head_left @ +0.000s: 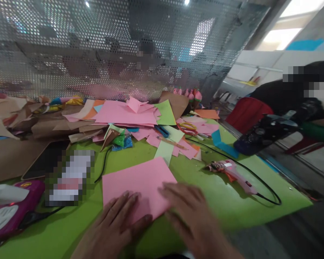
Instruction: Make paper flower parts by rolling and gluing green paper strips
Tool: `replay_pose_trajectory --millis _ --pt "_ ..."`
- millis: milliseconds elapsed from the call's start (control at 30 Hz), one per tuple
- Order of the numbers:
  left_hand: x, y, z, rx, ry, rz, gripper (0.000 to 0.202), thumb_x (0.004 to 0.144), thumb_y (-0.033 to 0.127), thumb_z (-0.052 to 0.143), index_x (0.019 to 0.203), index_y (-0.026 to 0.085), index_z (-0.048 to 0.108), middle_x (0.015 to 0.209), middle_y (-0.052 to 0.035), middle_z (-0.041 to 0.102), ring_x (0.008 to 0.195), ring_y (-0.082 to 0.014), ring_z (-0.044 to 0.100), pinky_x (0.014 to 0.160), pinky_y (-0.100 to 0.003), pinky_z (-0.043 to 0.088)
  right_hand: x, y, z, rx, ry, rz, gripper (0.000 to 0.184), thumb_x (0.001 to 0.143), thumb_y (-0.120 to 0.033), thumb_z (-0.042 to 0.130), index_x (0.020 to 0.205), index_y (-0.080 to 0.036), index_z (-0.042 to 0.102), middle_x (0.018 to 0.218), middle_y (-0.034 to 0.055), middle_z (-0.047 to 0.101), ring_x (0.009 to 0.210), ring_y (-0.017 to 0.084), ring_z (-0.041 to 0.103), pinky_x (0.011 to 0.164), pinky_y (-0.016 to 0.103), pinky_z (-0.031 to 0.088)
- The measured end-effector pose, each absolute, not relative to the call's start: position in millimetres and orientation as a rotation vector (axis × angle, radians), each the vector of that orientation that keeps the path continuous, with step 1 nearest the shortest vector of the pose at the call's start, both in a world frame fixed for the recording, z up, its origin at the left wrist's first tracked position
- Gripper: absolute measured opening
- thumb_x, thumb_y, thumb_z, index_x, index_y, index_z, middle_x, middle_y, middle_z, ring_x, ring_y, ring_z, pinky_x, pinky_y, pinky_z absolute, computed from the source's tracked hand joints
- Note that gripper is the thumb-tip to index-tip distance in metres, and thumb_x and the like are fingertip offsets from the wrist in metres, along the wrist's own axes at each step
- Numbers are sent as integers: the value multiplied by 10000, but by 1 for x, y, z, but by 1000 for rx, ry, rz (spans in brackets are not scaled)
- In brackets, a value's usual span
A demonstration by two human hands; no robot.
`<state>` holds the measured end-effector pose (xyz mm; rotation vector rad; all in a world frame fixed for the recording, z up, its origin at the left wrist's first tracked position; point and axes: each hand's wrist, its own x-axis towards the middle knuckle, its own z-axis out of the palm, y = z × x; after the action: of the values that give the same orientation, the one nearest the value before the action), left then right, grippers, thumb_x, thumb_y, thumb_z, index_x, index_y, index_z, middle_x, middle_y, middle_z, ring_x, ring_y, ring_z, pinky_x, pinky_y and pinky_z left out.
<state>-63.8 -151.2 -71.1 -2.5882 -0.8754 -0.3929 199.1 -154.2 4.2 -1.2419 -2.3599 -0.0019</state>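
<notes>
A pink sheet of paper (135, 180) lies on the green tabletop (205, 208) in front of me. My left hand (116, 219) rests flat on its lower left part, fingers stretched out. Over the sheet's right edge lies my right hand (189, 208), its fingers extended and slightly blurred. Neither hand grips anything. To the right of the sheet a pink glue gun (237, 176) lies on its side, its black cord looping across the table.
A pixelated phone (71, 178), a dark tablet-like slab (47, 160) and a purple power strip (16, 205) lie at left. Behind are stacked pink sheets (124, 113), brown paper (10, 158), scraps and scissors (187, 127). A person (280, 82) sits at right beyond the table edge.
</notes>
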Motion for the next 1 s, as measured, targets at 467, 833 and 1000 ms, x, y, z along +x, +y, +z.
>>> replay_pose_trajectory --millis 467,833,1000 --pt "-62 -150 -47 -2604 -827 -413 751 842 46 429 1501 385 308 1420 -25 579 1266 -239 548 989 -353 443 229 -191 -23 -1123 -2758 -77 590 939 -329 556 1479 -160 392 1479 47 479 1333 210 496 1158 387 333" --pt "-74 -166 -43 -2604 -909 -277 679 903 630 448 1510 367 294 1459 -56 539 1313 -270 495 1116 -407 270 243 -197 -32 -1269 -2636 -174 602 931 -273 525 1503 -214 347 1502 19 450 1381 194 427 1205 386 7" --pt "-96 -190 -60 -2553 -1067 -239 509 977 263 375 1465 406 382 1452 40 551 1290 -217 518 1220 -454 36 244 -195 -35 -1277 -2583 -161 661 888 -264 552 1513 -270 335 1436 25 537 1261 256 567 1069 445 365"
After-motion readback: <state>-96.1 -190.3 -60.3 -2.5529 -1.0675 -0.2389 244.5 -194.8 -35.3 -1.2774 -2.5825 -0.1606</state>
